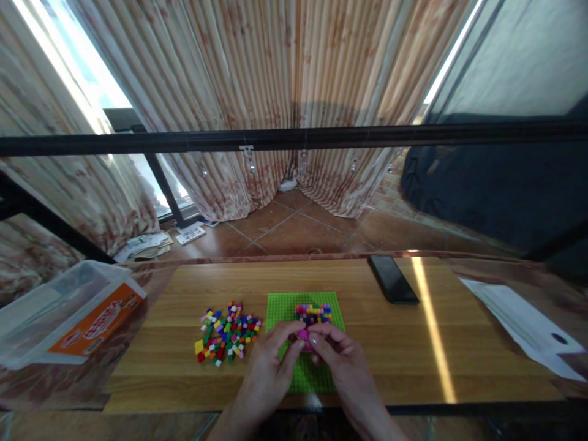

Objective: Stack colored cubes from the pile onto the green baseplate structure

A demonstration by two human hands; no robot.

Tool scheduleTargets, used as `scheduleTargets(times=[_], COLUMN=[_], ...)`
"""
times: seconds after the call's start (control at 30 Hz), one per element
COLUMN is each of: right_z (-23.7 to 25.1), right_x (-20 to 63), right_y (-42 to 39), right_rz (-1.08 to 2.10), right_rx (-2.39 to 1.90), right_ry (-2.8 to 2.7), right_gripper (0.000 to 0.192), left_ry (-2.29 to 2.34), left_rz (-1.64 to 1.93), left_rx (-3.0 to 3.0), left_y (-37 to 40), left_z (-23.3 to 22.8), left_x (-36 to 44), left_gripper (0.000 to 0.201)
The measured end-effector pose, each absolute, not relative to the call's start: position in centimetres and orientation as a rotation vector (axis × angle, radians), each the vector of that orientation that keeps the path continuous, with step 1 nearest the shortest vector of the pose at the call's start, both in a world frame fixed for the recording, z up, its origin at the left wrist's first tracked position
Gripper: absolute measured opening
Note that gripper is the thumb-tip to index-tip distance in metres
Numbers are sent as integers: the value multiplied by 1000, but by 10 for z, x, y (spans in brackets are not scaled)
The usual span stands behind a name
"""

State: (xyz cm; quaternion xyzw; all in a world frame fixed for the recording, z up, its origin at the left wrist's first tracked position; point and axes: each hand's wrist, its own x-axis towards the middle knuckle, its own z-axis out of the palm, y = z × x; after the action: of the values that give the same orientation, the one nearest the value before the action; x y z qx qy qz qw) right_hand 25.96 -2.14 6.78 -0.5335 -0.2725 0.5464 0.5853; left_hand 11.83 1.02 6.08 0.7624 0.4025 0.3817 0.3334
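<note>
Meeting over the near part of a green baseplate, the left hand and the right hand pinch one small magenta brick between their fingertips, thumbs and forefingers closed on it from either side. The brick sits just above the plate, and whether it touches the studs cannot be told. The baseplate lies flat on the wooden counter, its near edge partly hidden under the hands.

Just beyond the fingers, on the far half of the plate, stands a low block of assembled bricks in yellow, red, blue and purple rows. To the left of the plate, apart from it, a loose pile of mixed bricks is spread on the wood.

Farther left, a clear plastic tub with an orange label rests at the counter's edge. Toward the far right side lies a black phone, face up, and a white sheet of paper reaches off the right end. Behind the counter come terracotta floor tiles and patterned curtains.
</note>
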Motion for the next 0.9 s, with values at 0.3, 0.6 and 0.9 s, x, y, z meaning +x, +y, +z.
scheduleTargets(times=[0.3,0.6,0.9], right_z=[62,53,50], right_x=[261,269,291], right_y=[-24,-23,-19], right_rz=[1311,1141,899], right_rx=[-1254,-1348,-1452], right_ry=[-702,-695,-742], right_gripper=[40,44,37], left_ry=[1069,1220,1242], left_rz=[985,1029,1095], left_rx=[1993,1978,1932], left_y=[6,18,42], left_z=[55,33,26], left_x=[120,119,130], left_gripper=[16,15,15])
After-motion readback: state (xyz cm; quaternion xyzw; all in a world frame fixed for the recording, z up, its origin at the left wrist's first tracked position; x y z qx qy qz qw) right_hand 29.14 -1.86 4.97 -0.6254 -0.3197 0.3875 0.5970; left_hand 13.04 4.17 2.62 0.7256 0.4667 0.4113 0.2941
